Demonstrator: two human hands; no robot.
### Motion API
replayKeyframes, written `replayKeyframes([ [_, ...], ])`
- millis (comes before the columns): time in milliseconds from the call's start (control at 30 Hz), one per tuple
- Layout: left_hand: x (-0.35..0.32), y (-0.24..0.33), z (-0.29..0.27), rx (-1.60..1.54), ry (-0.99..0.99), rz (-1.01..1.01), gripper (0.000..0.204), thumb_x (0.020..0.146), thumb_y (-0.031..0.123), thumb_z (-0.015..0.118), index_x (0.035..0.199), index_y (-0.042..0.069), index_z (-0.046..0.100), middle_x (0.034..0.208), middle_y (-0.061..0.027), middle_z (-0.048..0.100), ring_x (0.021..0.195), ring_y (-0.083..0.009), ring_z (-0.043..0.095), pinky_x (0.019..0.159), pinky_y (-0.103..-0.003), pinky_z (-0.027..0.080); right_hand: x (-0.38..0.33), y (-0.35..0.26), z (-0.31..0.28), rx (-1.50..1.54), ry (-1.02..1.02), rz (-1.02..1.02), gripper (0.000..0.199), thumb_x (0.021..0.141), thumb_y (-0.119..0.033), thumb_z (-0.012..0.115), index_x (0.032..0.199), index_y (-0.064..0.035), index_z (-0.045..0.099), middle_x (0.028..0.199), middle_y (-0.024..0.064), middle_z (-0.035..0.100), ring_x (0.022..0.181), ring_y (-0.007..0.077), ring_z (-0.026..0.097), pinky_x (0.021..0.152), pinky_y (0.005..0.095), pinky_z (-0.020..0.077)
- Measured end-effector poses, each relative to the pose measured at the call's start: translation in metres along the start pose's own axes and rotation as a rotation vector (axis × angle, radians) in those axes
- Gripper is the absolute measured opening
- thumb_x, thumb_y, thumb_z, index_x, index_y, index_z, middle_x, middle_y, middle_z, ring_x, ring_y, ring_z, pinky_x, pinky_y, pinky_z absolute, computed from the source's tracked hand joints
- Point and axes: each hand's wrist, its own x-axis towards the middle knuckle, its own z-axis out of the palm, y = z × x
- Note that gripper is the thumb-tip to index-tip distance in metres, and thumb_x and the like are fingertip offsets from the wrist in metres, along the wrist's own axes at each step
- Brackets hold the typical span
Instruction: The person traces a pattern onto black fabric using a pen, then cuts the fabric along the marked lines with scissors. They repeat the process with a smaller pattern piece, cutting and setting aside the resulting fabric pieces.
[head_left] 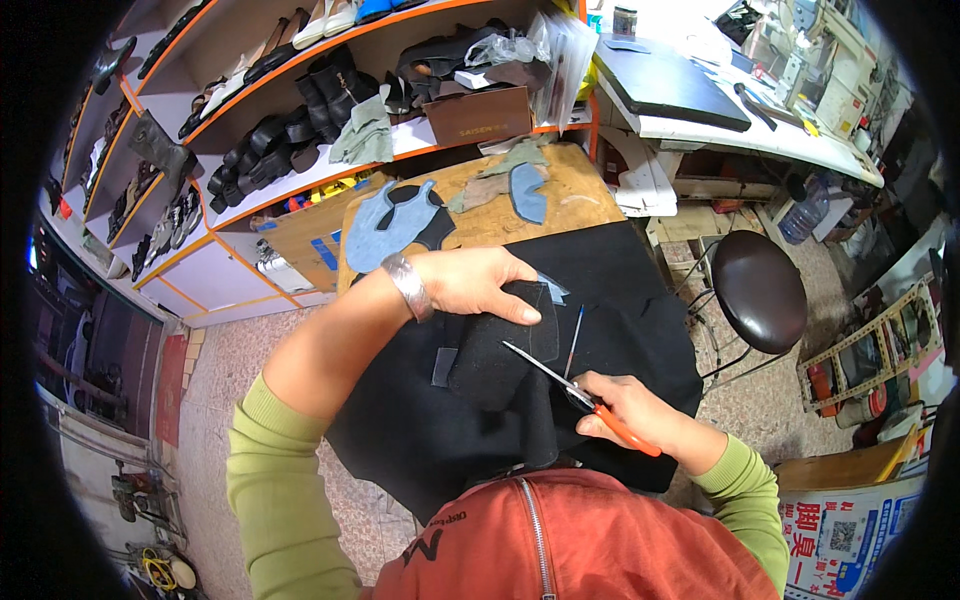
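Red cloth of the wearer's vest (640, 530) is filling the bottom of the head view, its zip running up the middle, and I am looking past it from my remote seat at 2 working hands. Left hand (480, 285) is reaching across the top of a dark piece of material (490, 365), its thumb lying flat on the surface; I am taking this grip as a way of keeping the piece steady, though the other fingers are mostly hiding underneath. Right hand (635, 408) is holding orange-handled scissors (583, 396), with a blade lying diagonally over the piece and pointing toward the left hand's side. I am not managing to see the second blade clearly, so I cannot tell how wide they are standing.

The piece is resting over a broad black cloth (400, 425), which is probably giving the work a soft base. A thin pen (575, 340) is lying just beside the piece, presumably within easy reach. Blue-grey cutouts (380, 228) are sitting on the wooden table (585, 185) beyond, seemingly kept out of the scissors' way.
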Motion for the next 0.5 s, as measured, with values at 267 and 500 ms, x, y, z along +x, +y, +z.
replayKeyframes([
  [267,-0.003,-0.013,0.024,-0.147,0.232,0.111,0.024,0.098,0.024,0.06,0.092,0.001,0.059,0.078,0.0066,0.05,0.076,-0.0032,0.042,0.069,-0.024,0.041,-0.009,0.007,0.013,0.39,-0.05,0.093,0.04,0.095,-0.042,0.061,0.099,-0.0031,0.054,0.068,0.0046,0.045,0.064,0.0117,0.042,0.058,0.0296,0.0403],
  [500,-0.007,-0.013,0.029,-0.168,0.338,0.139,0.026,0.098,0.025,0.06,0.095,-0.001,0.059,0.076,-0.0009,0.051,0.075,-0.0076,0.043,0.071,-0.027,0.044,-0.014,0.009,0.031,0.75,-0.034,0.16,0.055,0.094,-0.057,0.054,0.104,-0.003,0.053,0.062,-0.0049,0.042,0.053,0.0036,0.038,0.048,0.0211,0.0297],
])
